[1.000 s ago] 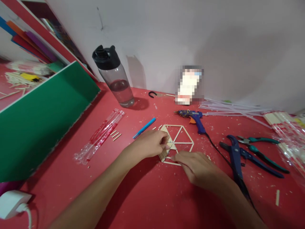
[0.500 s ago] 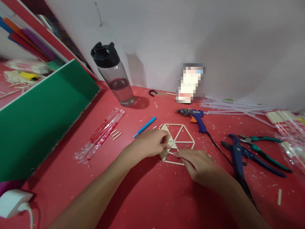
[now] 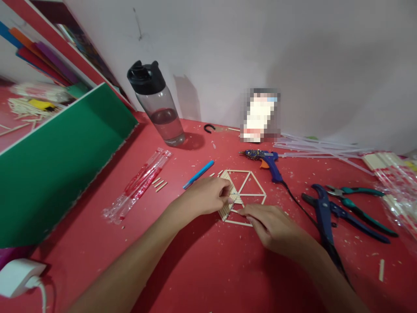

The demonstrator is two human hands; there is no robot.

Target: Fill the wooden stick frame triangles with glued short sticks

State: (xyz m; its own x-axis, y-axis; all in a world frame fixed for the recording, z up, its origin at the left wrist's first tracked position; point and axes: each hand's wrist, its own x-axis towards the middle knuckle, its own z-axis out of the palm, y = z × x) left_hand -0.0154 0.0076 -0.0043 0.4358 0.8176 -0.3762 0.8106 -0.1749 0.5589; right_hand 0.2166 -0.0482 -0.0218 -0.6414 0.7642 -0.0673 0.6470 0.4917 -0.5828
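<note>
A hexagonal frame of thin wooden sticks (image 3: 255, 195) lies flat on the red table, with spokes meeting at its centre. Its left part is filled with sticks laid side by side. My left hand (image 3: 210, 194) rests over that filled part, fingers curled and closed, and what they pinch is too small to name. At the frame's lower edge, my right hand (image 3: 265, 221) has its fingers pressed together by a short stick near the centre; whether it grips that stick is hard to make out. A blue pen (image 3: 198, 174) lies beyond my left hand.
A glue gun (image 3: 265, 160), blue cutters (image 3: 324, 213) and green-handled pliers (image 3: 361, 206) lie right. A water bottle (image 3: 159, 106) and a blurred phone (image 3: 259, 116) stand at the back. Left are wrapped sticks (image 3: 138, 187) and a green board (image 3: 65, 161).
The view has shifted very slightly. Both hands and the stick frame hold practically the same positions.
</note>
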